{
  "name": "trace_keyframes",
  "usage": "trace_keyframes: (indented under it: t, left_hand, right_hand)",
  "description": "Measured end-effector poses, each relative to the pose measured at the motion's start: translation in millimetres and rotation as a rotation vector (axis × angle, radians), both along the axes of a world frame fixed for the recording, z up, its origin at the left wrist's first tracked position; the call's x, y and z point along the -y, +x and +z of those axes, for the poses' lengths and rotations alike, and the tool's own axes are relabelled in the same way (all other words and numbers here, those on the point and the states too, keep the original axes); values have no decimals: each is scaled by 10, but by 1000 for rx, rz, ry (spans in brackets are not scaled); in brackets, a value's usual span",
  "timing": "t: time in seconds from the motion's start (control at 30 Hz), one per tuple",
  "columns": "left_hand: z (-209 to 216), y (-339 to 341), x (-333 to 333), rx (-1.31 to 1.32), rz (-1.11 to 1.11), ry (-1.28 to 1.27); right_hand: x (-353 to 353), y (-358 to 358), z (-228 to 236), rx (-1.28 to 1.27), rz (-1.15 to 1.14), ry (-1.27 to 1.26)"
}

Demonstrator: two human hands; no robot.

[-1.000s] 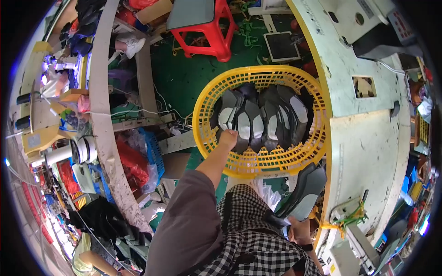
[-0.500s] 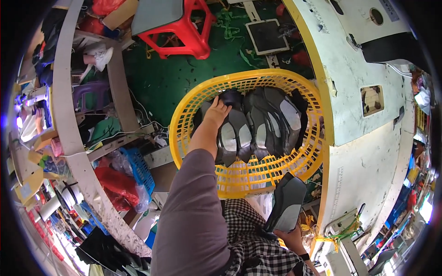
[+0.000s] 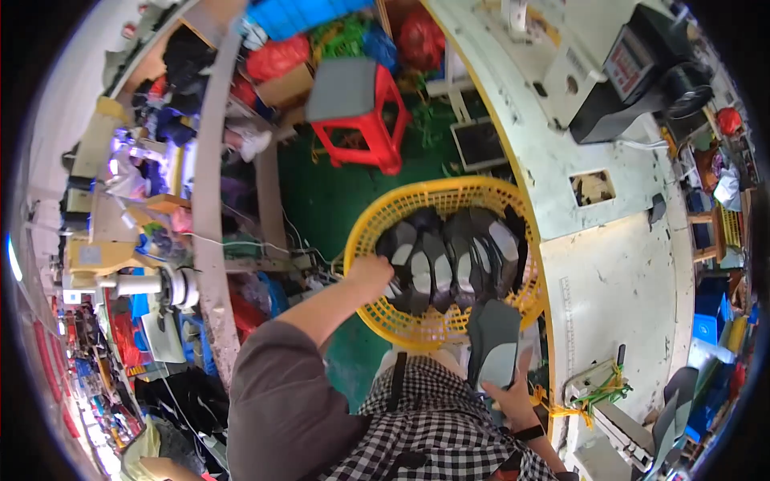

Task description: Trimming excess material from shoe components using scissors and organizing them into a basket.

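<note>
My left hand (image 3: 370, 275) reaches over the left side of a yellow plastic basket (image 3: 437, 186). Its fingers are curled against the leftmost pieces inside; what they grip is hidden. Several black-and-grey insoles (image 3: 439, 268) stand packed side by side in overlapping rows in the basket. Below the basket's near right rim, my right hand (image 3: 510, 398) is closed on the lower end of a small stack of black-and-grey insoles (image 3: 495, 346), held upright with the grey part toward me. A checked apron (image 3: 425, 409) covers my lap.
A red stool (image 3: 359, 120) with a grey top stands on the green floor beyond the basket. The white work table (image 3: 618, 297) borders the basket on the right, with a black machine part (image 3: 642, 80) at its far end. A bench frame (image 3: 210, 184) runs along the left.
My left hand has drawn back from the far left insoles to the basket's left side, its fingers now curled. My right hand still holds its insoles near the rim. The view has shifted.
</note>
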State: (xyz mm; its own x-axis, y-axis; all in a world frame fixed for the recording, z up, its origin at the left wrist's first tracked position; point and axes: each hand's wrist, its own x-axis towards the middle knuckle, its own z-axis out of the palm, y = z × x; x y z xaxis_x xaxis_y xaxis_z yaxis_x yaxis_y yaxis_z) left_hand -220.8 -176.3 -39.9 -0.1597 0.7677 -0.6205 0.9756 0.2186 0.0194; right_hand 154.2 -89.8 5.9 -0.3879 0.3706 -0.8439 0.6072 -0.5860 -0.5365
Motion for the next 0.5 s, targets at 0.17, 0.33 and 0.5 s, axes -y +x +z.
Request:
trace_keyframes:
  t: [0.17,0.33,0.5]
  left_hand:
    - [1109,782,63,176,-94,174]
    - [2189,1324,135,729,-153,160]
    - [1932,1546,74,1171,-115,205]
  right_hand:
    - [106,30,244,-623,407,578]
    - [277,144,850,-839,647,912]
    - [440,586,1191,-801,511,453]
